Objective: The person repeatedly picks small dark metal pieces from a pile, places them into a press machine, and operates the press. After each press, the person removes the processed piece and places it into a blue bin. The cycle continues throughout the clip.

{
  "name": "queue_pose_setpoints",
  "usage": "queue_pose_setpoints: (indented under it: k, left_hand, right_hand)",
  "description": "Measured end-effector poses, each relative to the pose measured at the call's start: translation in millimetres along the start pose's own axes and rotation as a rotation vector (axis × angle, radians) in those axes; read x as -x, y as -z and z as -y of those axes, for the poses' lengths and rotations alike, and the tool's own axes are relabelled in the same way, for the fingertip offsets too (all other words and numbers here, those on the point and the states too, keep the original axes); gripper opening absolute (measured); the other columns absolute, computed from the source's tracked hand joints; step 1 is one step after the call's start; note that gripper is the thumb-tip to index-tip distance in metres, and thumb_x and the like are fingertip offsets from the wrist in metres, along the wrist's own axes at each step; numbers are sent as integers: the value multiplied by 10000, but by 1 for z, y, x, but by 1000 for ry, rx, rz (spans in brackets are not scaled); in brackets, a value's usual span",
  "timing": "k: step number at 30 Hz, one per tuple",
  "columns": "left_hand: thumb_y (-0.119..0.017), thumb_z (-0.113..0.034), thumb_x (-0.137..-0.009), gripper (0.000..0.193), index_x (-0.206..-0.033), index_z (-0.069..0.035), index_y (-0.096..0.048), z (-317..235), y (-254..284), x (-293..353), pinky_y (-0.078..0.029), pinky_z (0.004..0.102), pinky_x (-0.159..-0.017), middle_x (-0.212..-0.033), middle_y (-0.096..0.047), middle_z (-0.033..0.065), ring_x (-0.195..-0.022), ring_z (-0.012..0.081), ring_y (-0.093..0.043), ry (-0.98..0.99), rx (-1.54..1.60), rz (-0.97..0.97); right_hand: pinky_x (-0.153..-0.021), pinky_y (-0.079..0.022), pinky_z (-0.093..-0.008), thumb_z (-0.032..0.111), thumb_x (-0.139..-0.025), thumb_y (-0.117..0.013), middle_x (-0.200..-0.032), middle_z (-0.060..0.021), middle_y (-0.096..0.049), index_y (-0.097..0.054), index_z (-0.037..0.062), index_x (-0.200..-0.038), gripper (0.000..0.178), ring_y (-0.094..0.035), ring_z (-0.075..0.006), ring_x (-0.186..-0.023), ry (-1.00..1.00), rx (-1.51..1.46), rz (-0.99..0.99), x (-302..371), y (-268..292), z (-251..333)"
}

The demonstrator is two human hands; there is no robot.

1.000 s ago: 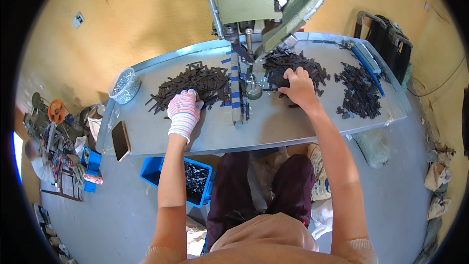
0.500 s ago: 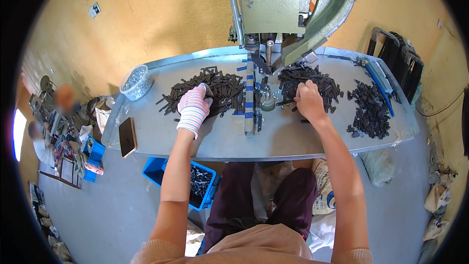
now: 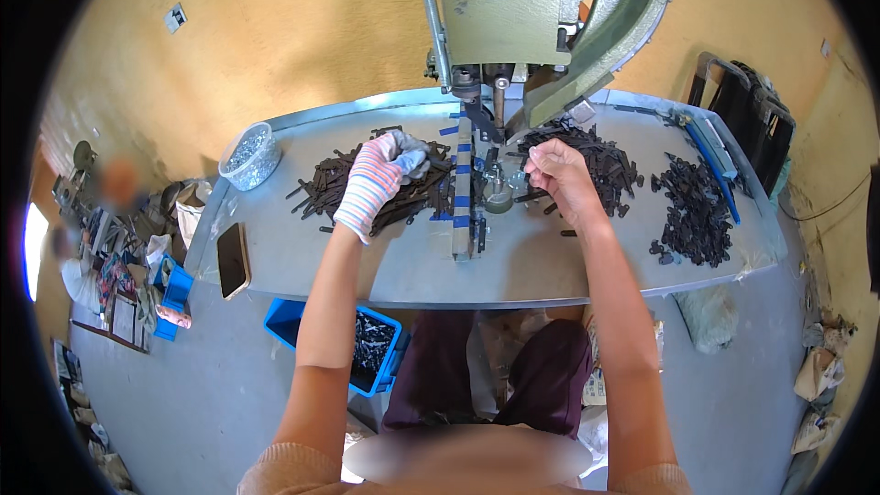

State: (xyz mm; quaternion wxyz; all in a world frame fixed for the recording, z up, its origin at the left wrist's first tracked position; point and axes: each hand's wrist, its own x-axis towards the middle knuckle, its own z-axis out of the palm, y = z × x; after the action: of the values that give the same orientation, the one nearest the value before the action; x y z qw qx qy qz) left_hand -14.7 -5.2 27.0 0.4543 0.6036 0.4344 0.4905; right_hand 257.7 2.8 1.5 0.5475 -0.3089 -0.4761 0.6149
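My left hand [image 3: 381, 174], in a striped knit glove with grey fingertips, hovers over a pile of dark flat strips [image 3: 325, 185]. Its fingers are curled closed; whatever they grip is hidden. My bare right hand [image 3: 563, 181] is at the near left side of a second pile of dark strips [image 3: 600, 158]. Thumb and forefinger meet in a pinch, and anything between them is too small to make out. Between the hands stands a metal bar wrapped in blue tape [image 3: 463, 179]. Just right of it, under the press head [image 3: 498, 96], is a small round metal fixture [image 3: 498, 197].
A green press [image 3: 509, 9] rises over the table [image 3: 403, 266]. At left are a clear tub of small metal pieces [image 3: 250, 158] and a phone [image 3: 233, 261]. Small black parts [image 3: 697, 215] lie at right beside a blue tool [image 3: 712, 160]. Blue bins [image 3: 397, 357] stand below the table.
My left hand has shifted slightly right and turned, its grey fingertips now facing right. My right hand has risen from the dark strip by the fixture, moving a little away and left.
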Motion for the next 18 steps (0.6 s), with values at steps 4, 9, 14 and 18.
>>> queue_pose_setpoints:
  k: [4,9,14,18]
  left_hand:
    - [-549,-76,-828,93,-892,-19,-584,-15,-29,-8,-455,205,-590,-764,-612,21,-673,73,-562,-19,-133,99]
    - [-598,-99,-808,149,-923,-4,-596,-9,-41,-15,-470,227,-621,-803,-634,54,-719,106,-594,70,34,153]
    - [-602,-66,-781,171,-934,11,-609,5,-39,-14,-480,230,-651,-817,-629,56,-722,103,-587,13,70,202]
    - [-614,-43,-759,193,-940,23,-612,10,-39,-14,-485,227,-662,-823,-631,64,-719,103,-584,7,65,204]
  right_hand:
    - [-611,-433,-220,80,-813,-579,-735,-61,-594,-528,44,-829,65,-527,-92,-646,-27,-48,64,2,2,-3]
    - [-630,-446,-227,66,-820,-565,-764,-77,-608,-532,53,-857,51,-543,-108,-671,-22,-52,91,3,-3,-7]
    - [-603,-436,-217,77,-821,-561,-743,-70,-599,-529,49,-873,67,-528,-103,-637,-49,-44,81,1,-5,-8]
    - [-571,-416,-205,91,-820,-558,-721,-68,-590,-528,44,-875,78,-513,-97,-605,-85,-40,73,1,-5,-8]
